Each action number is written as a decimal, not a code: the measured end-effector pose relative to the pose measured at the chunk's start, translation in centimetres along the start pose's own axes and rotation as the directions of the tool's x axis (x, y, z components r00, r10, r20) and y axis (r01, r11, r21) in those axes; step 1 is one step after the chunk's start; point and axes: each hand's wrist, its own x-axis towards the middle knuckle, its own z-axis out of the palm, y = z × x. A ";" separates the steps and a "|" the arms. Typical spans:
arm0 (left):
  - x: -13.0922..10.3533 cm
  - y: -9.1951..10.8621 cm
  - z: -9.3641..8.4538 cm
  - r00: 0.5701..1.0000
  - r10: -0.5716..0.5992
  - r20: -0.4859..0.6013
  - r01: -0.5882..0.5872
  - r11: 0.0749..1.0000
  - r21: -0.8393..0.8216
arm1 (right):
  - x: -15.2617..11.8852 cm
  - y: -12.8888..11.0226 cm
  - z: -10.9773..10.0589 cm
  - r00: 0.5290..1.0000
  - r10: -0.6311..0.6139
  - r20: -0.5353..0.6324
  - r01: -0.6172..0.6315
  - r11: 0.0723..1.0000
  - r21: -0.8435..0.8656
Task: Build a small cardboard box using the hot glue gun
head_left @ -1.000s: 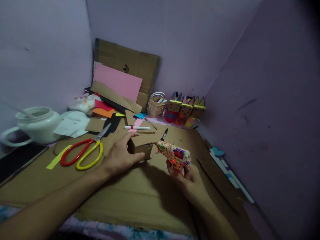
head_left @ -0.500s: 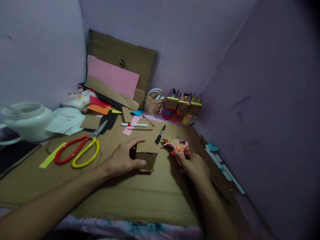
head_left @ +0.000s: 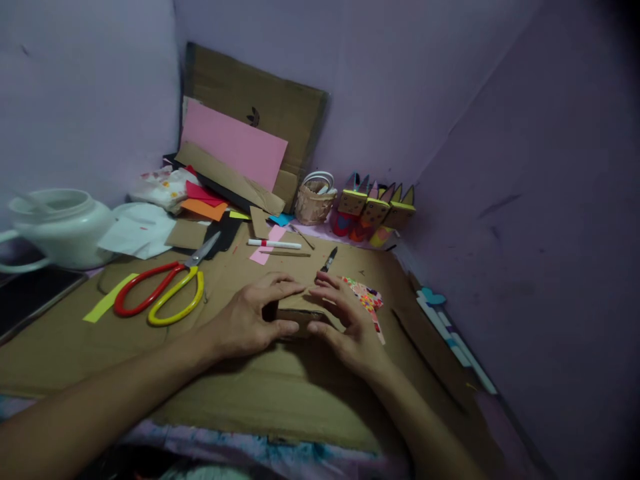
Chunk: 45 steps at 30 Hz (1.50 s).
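Observation:
My left hand (head_left: 257, 317) grips a small folded cardboard piece (head_left: 303, 323), with the thumb on its front and the fingers over its far side. From the other side, my right hand (head_left: 350, 323) curves round the piece's right end, its thumb at the front panel and its fingers behind. Both hands hide much of the cardboard piece. Just beyond my right hand lies a flower-patterned glue gun (head_left: 367, 297), its front part covered by the fingers. A black pen-like tool (head_left: 329, 260) rests past my fingertips.
Scissors (head_left: 170, 287) with red and yellow handles lie at the left, by a yellow strip (head_left: 110, 298). A white pot (head_left: 63, 227) stands on the far left. A marker (head_left: 275, 244), a small basket (head_left: 315, 202) and decorated cups (head_left: 373, 210) are at the back. White markers (head_left: 457, 343) line the right edge.
My right hand has let go of the glue gun, which now lies on the cardboard mat. It has moved left to the folded cardboard piece. My left hand keeps its hold.

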 end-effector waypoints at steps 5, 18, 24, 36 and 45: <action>-0.3 -0.6 0.5 0.996 0.067 -0.056 -0.068 0.997 -0.026 | -0.1 -0.2 0.2 0.997 -0.059 -0.055 0.059 0.998 -0.006; -0.6 -0.6 0.0 0.919 0.393 -0.044 -0.367 0.889 0.275 | -0.3 -0.3 0.5 0.991 -0.083 -0.102 0.083 0.997 -0.003; 0.2 -0.3 -0.5 0.731 0.681 0.044 -0.621 0.638 0.456 | -0.3 -0.1 0.3 0.981 -0.185 -0.052 0.179 0.978 -0.104; 0.5 -0.3 -0.7 0.642 0.747 0.171 -0.681 0.453 0.576 | -0.3 0.1 0.2 0.972 -0.232 -0.033 0.224 0.962 -0.156; 0.2 0.3 -0.7 0.661 0.738 0.138 -0.642 0.460 0.613 | -0.2 0.0 0.2 0.973 -0.231 -0.022 0.225 0.961 -0.162</action>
